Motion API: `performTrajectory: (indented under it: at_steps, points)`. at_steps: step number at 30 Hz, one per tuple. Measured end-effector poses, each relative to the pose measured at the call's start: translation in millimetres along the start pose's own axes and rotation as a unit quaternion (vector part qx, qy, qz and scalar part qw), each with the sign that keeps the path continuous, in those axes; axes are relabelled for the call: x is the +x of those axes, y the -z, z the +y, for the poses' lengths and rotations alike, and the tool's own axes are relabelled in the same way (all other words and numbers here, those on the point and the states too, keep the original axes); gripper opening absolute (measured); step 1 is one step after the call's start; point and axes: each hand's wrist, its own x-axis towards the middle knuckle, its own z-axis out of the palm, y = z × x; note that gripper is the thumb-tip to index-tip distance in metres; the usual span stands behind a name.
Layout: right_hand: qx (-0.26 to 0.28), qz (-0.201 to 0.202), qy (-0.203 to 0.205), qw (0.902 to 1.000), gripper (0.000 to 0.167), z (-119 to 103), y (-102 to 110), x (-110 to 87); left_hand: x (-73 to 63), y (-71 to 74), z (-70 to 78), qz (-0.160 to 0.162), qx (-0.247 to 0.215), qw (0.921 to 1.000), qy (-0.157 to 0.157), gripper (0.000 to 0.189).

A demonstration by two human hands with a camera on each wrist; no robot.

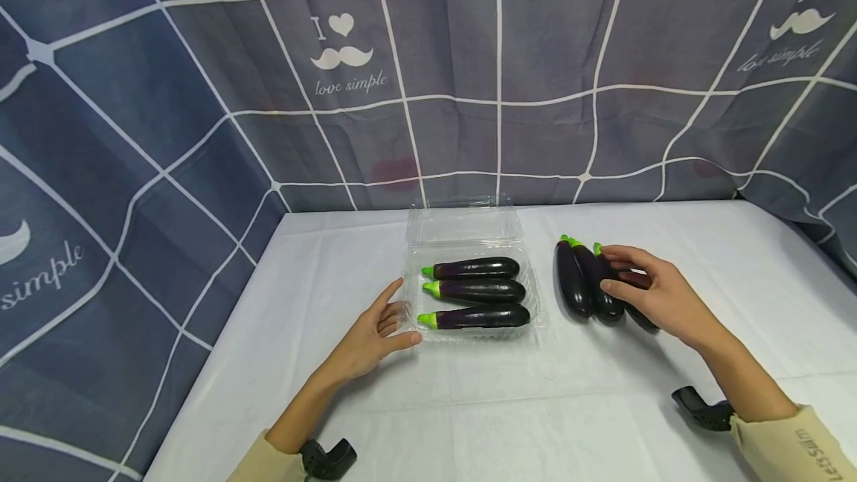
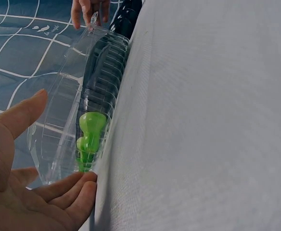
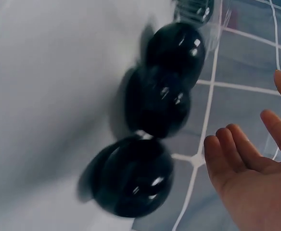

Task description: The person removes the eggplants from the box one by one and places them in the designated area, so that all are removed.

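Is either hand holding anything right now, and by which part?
Nothing is held: the right hand is open over the rightmost loose eggplant, and the left hand is open at the left end of the clear plastic clamshell.

Grey curtain — white-gridded, white tablecloth

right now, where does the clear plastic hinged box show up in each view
Head: the clear plastic hinged box lies open, slightly below and right of centre.
Left wrist: left half, seen side-on.
Right wrist: partly visible, top edge, right of centre.
Shared landmark: blue-grey fabric curtain with white lines.
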Motion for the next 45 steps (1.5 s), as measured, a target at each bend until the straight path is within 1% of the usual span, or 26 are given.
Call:
performTrajectory:
  at_steps: [5, 9, 16, 23, 28, 33, 39, 45]
  points:
    - [0.009, -0.023, 0.014, 0.9996, 0.049, -11.0, -9.3, 2.1, -0.9, -0.2, 0.2, -0.002, -0.004, 1.0000, 0.001, 0.098]
    - [0.013, -0.035, 0.026, 0.9990, 0.046, -16.8, -15.9, 6.0, -0.9, -0.2, 0.0, -0.003, -0.007, 1.0000, -0.001, 0.099]
    - [0.016, -0.059, 0.020, 0.9979, 0.043, -24.8, -26.6, 13.8, 0.3, 0.7, 0.1, -0.004, -0.004, 1.0000, -0.004, 0.098]
    - [0.011, -0.079, 0.040, 0.9960, 0.038, -31.0, -37.1, 22.3, 0.7, 0.8, 1.8, -0.004, -0.008, 0.9999, -0.006, 0.098]
    - [0.018, -0.097, 0.051, 0.9938, 0.037, -33.9, -45.4, 26.0, -0.7, 0.9, 1.1, -0.003, -0.006, 1.0000, -0.003, 0.099]
    - [0.030, -0.107, 0.076, 0.9909, 0.036, -35.3, -54.1, 32.2, -0.1, 0.2, 0.6, -0.005, -0.005, 0.9999, -0.007, 0.099]
    - [0.022, -0.127, 0.081, 0.9884, 0.037, -39.6, -65.6, 41.0, 0.1, 0.6, 0.4, -0.002, -0.006, 1.0000, -0.006, 0.098]
    - [0.034, -0.152, 0.105, 0.9821, 0.036, -45.0, -78.7, 50.3, -0.2, 0.7, -0.5, -0.001, -0.012, 0.9999, -0.004, 0.098]
